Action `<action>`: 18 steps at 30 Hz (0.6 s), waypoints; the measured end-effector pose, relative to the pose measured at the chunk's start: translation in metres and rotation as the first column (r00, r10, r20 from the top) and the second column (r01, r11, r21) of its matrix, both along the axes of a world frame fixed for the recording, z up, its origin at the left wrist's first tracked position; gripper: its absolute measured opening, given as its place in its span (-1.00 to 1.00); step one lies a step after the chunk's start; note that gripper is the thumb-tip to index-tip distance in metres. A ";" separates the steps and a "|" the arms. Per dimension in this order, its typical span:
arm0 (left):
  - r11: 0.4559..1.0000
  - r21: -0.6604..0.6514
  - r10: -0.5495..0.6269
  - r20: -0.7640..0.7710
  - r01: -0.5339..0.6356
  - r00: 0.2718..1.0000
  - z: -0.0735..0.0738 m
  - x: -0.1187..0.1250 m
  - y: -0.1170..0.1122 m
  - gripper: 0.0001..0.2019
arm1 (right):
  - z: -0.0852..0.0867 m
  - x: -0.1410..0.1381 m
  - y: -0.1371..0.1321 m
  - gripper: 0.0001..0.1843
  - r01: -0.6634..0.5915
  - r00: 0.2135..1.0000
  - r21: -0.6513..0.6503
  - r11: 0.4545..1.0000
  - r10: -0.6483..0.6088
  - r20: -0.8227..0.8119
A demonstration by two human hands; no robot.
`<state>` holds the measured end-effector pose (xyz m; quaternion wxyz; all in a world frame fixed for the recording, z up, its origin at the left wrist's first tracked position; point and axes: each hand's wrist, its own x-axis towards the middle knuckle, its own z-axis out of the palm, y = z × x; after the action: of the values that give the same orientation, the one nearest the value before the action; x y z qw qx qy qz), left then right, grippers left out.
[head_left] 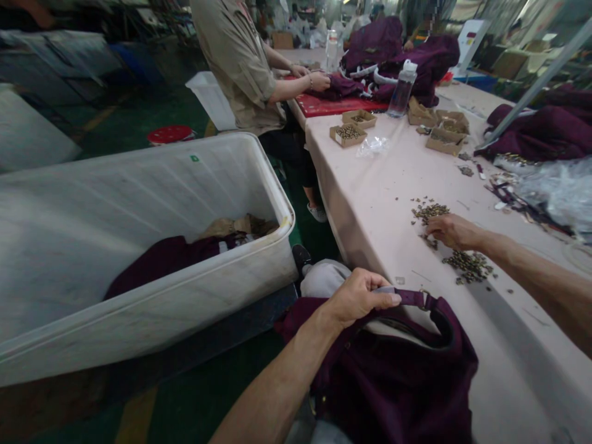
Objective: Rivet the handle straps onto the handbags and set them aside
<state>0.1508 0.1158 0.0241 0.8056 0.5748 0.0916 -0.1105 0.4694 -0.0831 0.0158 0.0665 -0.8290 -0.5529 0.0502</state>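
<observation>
My left hand (358, 296) is closed on a purple strap (409, 298) of a dark maroon garment (398, 382) that lies over the table's near edge and my lap. My right hand (451, 231) reaches across the pink table (383, 185) and rests, fingers curled down, on a scatter of small brass metal pieces (430, 213). A second heap of the same pieces (469, 265) lies just by its wrist. Whether the fingers pinch a piece is hidden.
A large white plastic bin (139, 185) with maroon cloth stands on the floor at left. A co-worker in a beige shirt (240, 61) sits at the table's far end handling maroon garments (393, 55). Small cardboard boxes (348, 134), a water bottle (401, 89) and clear plastic (555, 185) lie on the table.
</observation>
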 end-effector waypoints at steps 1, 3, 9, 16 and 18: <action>1.000 0.001 0.007 -0.001 -0.007 1.000 0.000 0.000 -0.001 -0.61 | -0.001 0.001 0.000 -0.83 -0.016 1.000 -0.016 1.000 0.016 -0.008; 1.000 0.003 0.019 -0.012 -0.019 1.000 0.000 0.002 -0.002 -0.63 | -0.002 0.001 -0.001 -0.88 -0.035 0.999 -0.033 0.999 0.034 -0.011; 0.994 0.088 0.072 -0.065 -0.066 0.995 -0.009 0.006 -0.006 -0.77 | 0.021 -0.056 -0.014 -0.92 -0.047 0.999 0.054 0.997 0.046 0.007; 0.976 0.190 0.114 -0.051 -0.102 0.992 -0.008 0.010 -0.013 -0.83 | 0.070 -0.185 -0.024 -0.81 -0.183 0.962 0.124 0.975 0.203 -0.182; 0.970 0.223 0.109 -0.031 -0.100 0.994 -0.008 0.010 -0.015 -0.84 | 0.068 -0.198 -0.025 -0.82 -0.168 0.965 0.093 0.981 0.183 -0.190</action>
<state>0.1605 0.1008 0.0158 0.7392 0.6527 0.1508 -0.0695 0.2711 -0.1081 0.0836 0.1476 -0.7647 -0.6162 0.1168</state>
